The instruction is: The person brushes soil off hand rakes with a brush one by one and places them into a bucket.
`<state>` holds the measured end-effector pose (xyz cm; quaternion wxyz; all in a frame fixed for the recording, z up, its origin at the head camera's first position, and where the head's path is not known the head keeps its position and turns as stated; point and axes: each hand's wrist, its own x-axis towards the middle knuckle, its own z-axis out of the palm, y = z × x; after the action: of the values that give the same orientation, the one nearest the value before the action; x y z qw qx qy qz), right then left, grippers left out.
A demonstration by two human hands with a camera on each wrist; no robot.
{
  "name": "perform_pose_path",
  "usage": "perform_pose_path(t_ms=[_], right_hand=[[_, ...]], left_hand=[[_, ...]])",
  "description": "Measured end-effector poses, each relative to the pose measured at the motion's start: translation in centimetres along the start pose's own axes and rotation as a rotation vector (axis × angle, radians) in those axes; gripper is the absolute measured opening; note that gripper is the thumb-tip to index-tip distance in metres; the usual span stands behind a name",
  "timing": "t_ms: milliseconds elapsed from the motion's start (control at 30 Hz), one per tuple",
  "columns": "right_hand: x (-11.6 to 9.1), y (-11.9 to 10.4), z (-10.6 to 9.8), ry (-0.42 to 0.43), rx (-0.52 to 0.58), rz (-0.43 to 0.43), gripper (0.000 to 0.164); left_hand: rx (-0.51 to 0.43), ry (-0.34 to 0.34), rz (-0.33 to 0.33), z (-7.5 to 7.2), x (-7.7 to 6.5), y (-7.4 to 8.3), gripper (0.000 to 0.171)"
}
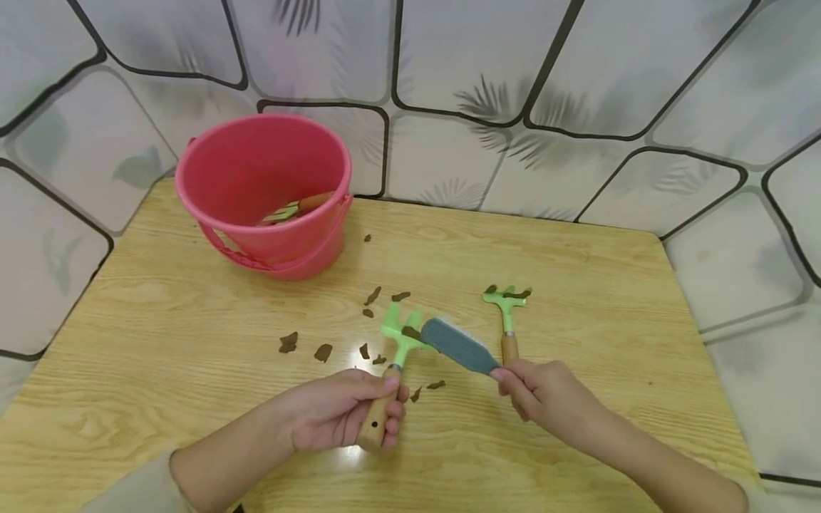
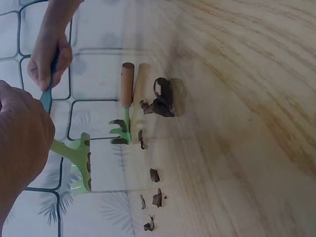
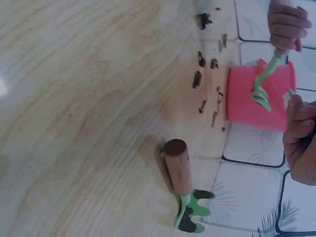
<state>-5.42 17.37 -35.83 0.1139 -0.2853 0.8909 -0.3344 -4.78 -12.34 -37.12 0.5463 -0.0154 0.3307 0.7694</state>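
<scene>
In the head view my left hand (image 1: 349,413) grips the wooden handle of a small green hand rake (image 1: 404,345), its prongs raised and smeared with brown dirt. My right hand (image 1: 545,395) holds a flat blue-grey tool (image 1: 458,347) with a pale edge, whose rounded end overlaps the rake's prongs; its exact kind I cannot tell. A second green hand rake (image 1: 507,313) lies on the table beyond the right hand, brown bits on its prongs. In the right wrist view this rake's wooden handle (image 3: 178,168) points away from the wall.
A pink bucket (image 1: 282,246) stands at the back left, with a wooden-handled green tool (image 1: 298,206) inside. Several brown dirt clumps (image 1: 323,353) lie scattered on the wooden table (image 1: 609,299). A patterned wall (image 1: 449,157) borders the table's back and sides.
</scene>
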Motion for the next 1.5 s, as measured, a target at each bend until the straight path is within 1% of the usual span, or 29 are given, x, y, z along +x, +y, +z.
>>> perform_pose_path(t_ms=[67, 233, 300, 433, 533, 667, 800, 833, 867, 967, 1033, 1100, 1167, 1233, 1300, 1433, 1500], right_hand=[[0.1, 0.1, -0.1, 0.000, 0.003, 0.000, 0.023], [0.4, 0.5, -0.3, -0.085, -0.059, 0.063, 0.031], [0.6, 0.6, -0.2, -0.092, -0.087, 0.066, 0.034], [1.3, 0.6, -0.1, -0.077, -0.128, 0.041, 0.035], [1.9, 0.6, 0.1, -0.055, -0.182, 0.000, 0.034], [3.5, 1.0, 0.9, -0.020, -0.253, -0.036, 0.035], [5.7, 1.1, 2.4, -0.009, -0.298, -0.037, 0.037], [6.2, 0.9, 2.7, -0.012, -0.313, -0.037, 0.038], [6.7, 0.5, 3.0, -0.019, -0.342, -0.017, 0.038], [8.5, -1.3, 3.5, -0.022, -0.391, -0.032, 0.039], [9.6, -2.7, 3.4, -0.026, -0.389, -0.040, 0.039], [10.3, -3.9, 2.8, -0.032, -0.357, -0.038, 0.039], [10.4, -4.3, 1.7, -0.045, -0.318, -0.005, 0.040], [10.0, -4.0, 0.7, -0.046, -0.280, 0.037, 0.041], [9.4, -3.2, 0.0, -0.051, -0.234, 0.085, 0.041], [7.9, -1.9, -0.4, -0.054, -0.171, 0.147, 0.038], [7.3, -1.6, -0.5, -0.051, -0.151, 0.162, 0.036]], left_hand=[[-0.006, 0.002, -0.009, 0.0, 0.0, 0.0, 0.022], [-0.003, 0.019, 0.002, -0.1, 0.1, 0.1, 0.021], [0.000, 0.023, 0.004, -0.1, 0.1, 0.2, 0.021], [0.009, -0.005, -0.011, 0.0, 0.0, 0.3, 0.021], [0.038, -0.031, -0.007, 0.0, 0.1, 0.4, 0.020], [0.068, -0.026, 0.024, -0.2, 0.4, 0.6, 0.017], [0.043, -0.017, 0.033, -0.5, 0.6, 0.6, 0.016], [0.035, -0.015, 0.029, -0.5, 0.6, 0.5, 0.016], [0.031, -0.011, 0.025, -0.5, 0.7, 0.4, 0.016], [0.013, 0.021, 0.014, -0.1, 1.1, 0.0, 0.017], [-0.018, 0.039, 0.001, 0.5, 1.5, -0.4, 0.019], [-0.049, 0.053, -0.004, 1.2, 1.8, -0.8, 0.020], [-0.085, 0.058, -0.010, 1.5, 1.9, -1.2, 0.020], [-0.099, 0.061, -0.007, 1.5, 1.9, -1.4, 0.020], [-0.106, 0.065, -0.012, 1.1, 1.8, -1.5, 0.020], [-0.136, 0.064, -0.029, 0.4, 1.8, -1.6, 0.021], [-0.152, 0.060, -0.034, 0.3, 1.7, -1.6, 0.022]])
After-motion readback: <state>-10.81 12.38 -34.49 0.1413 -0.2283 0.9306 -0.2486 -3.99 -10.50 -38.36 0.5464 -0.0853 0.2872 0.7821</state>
